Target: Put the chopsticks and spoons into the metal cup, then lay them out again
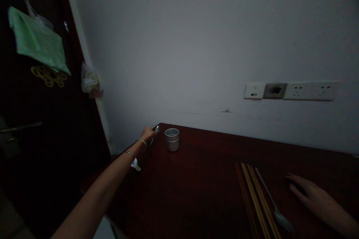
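Observation:
My left hand (147, 133) is stretched out to the far left corner of the table, its fingers closed round a metal spoon (157, 129). The spoon's bowl shows past the fingers and a bit of handle below them. Just right of it stands a silver metal cup (172, 140), upright and apart from the hand. A white ceramic spoon (136, 164) with a blue mark lies partly hidden behind my left forearm. My right hand (308, 191) rests on the table at the right, fingers stretched and holding nothing. A long-handled metal spoon (282, 220) lies beside it, left of the hand.
Several wooden chopsticks (254, 196) lie along the dark red table (196, 179), left of the long-handled spoon. The wall behind carries sockets (297, 90). At the left is a dark door (56, 130) with a green cloth (39, 41) hanging on it.

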`<state>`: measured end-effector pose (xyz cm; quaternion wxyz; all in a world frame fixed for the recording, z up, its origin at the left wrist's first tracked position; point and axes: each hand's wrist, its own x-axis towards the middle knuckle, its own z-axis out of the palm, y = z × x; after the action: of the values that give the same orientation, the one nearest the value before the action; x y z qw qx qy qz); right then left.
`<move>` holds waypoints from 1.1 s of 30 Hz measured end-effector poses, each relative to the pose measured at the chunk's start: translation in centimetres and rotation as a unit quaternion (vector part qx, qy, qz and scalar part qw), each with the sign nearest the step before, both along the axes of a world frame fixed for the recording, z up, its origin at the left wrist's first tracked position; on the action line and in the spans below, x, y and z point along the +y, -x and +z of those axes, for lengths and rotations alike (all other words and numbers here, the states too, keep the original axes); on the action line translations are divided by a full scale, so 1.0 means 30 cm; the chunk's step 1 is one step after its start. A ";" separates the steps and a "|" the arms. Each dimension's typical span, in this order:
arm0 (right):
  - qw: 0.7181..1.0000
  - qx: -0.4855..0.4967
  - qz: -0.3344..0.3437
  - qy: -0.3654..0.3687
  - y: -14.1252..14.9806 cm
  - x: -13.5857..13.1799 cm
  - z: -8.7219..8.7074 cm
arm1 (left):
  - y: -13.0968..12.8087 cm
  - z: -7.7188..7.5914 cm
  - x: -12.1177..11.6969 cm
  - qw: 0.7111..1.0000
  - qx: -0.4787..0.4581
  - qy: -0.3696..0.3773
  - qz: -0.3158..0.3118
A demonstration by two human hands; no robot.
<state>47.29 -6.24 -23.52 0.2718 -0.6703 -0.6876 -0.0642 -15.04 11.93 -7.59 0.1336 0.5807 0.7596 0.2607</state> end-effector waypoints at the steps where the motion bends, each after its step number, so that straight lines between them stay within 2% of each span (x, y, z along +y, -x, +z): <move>1: 1.000 -0.002 0.002 -0.002 0.002 -0.001 -0.001 | -0.004 0.034 0.004 1.000 0.012 -0.012 0.001; 5: 1.000 -0.009 0.007 -0.003 0.019 -0.010 0.006 | -0.055 0.195 0.011 0.999 0.018 -0.040 -0.019; 9: 1.000 0.002 -0.001 0.023 0.055 -0.026 0.058 | -0.176 0.346 -0.020 0.993 -0.011 -0.096 -0.071; 12: 0.997 0.029 -0.006 0.066 0.110 -0.034 0.139 | -0.320 0.414 -0.075 0.982 -0.032 -0.123 -0.138; 14: 0.996 0.059 -0.002 0.065 0.167 -0.039 0.211 | -0.437 0.430 -0.126 0.971 -0.052 -0.137 -0.190; 16: 0.992 0.112 0.011 0.050 0.240 -0.047 0.289 | -0.562 0.421 -0.187 0.957 -0.077 -0.139 -0.244; 19: 0.971 0.230 0.067 0.022 0.363 -0.068 0.390 | -0.746 0.370 -0.280 0.931 -0.116 -0.136 -0.319; 21: 0.933 0.341 0.114 0.014 0.440 -0.088 0.436 | -0.855 0.321 -0.333 0.917 -0.148 -0.126 -0.348; 22: 0.906 0.401 0.137 0.016 0.473 -0.098 0.450 | -0.903 0.295 -0.354 0.911 -0.164 -0.120 -0.360; 25: 0.826 0.540 0.151 0.049 0.542 -0.124 0.467 | -1.019 0.218 -0.398 0.888 -0.204 -0.116 -0.396; 28: 0.762 0.628 0.150 0.047 0.569 -0.137 0.453 | -1.100 0.151 -0.426 0.875 -0.240 -0.115 -0.404; 30: 0.740 0.654 0.152 0.034 0.572 -0.138 0.437 | -1.138 0.115 -0.442 0.871 -0.267 -0.114 -0.396; 33: 0.742 0.655 0.146 0.019 0.572 -0.131 0.416 | -1.177 0.072 -0.458 0.865 -0.295 -0.114 -0.390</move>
<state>30.12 -10.16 -11.05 0.6484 -0.4437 -0.4311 0.4436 20.26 -1.83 -5.43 0.3754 0.7365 0.3611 0.4315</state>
